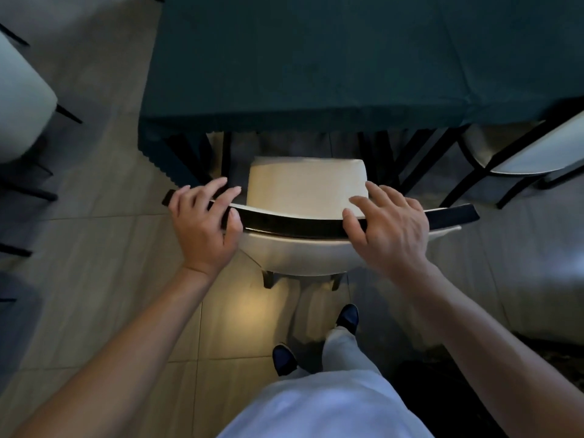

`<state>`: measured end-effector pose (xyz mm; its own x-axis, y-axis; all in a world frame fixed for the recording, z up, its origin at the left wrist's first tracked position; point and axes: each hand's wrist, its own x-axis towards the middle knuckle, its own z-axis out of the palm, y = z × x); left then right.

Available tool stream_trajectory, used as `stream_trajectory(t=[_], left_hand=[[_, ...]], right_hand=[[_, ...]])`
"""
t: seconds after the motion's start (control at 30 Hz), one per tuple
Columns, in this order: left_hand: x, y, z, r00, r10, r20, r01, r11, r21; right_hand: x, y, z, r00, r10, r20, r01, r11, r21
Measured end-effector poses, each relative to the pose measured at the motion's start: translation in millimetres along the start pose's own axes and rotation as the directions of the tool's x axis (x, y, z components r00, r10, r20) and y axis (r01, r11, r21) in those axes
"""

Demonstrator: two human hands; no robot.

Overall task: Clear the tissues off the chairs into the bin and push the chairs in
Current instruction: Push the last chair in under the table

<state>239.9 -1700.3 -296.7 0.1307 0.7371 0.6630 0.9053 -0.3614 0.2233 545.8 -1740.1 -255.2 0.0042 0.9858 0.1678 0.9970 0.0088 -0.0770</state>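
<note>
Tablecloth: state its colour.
The tablecloth is dark teal green, plain; the head view, the only one, shows it.

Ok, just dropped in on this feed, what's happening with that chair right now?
A person stands behind a cream-seated chair, with both hands on its dark curved top rail. The left hand grips the rail near its left end; the right hand rests on it with fingers spread. The seat is bare, no tissue showing, and sits only partly under the table with the dark green tablecloth. No bin is in view.
</note>
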Motion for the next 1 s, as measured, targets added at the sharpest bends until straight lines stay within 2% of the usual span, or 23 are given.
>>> stream_trajectory(t=[0.23,0.53,0.67,0.87,1.0], left_hand=[[64,1,34,0.994,0.027,-0.104,-0.033,0.998,-0.054],[81,-84,31,0.998,0.039,-0.039,-0.041,0.998,-0.048],[76,-71,33,0.999,0.03,-0.03,-0.032,0.997,-0.07],[71,-19,59,0.999,-0.001,-0.04,-0.003,0.995,-0.096],[67,-3,73,0.998,0.027,-0.052,-0.031,0.996,-0.081]], right_hand=[[69,18,-24,0.998,0.063,0.003,-0.063,0.998,-0.012],[72,-65,10,0.996,0.091,-0.013,-0.091,0.996,0.002],[74,-49,12,0.998,0.06,-0.025,-0.06,0.998,-0.005],[95,13,4,0.997,0.066,-0.03,-0.066,0.998,-0.014],[96,33,5,0.99,0.143,0.016,-0.142,0.989,-0.05]])
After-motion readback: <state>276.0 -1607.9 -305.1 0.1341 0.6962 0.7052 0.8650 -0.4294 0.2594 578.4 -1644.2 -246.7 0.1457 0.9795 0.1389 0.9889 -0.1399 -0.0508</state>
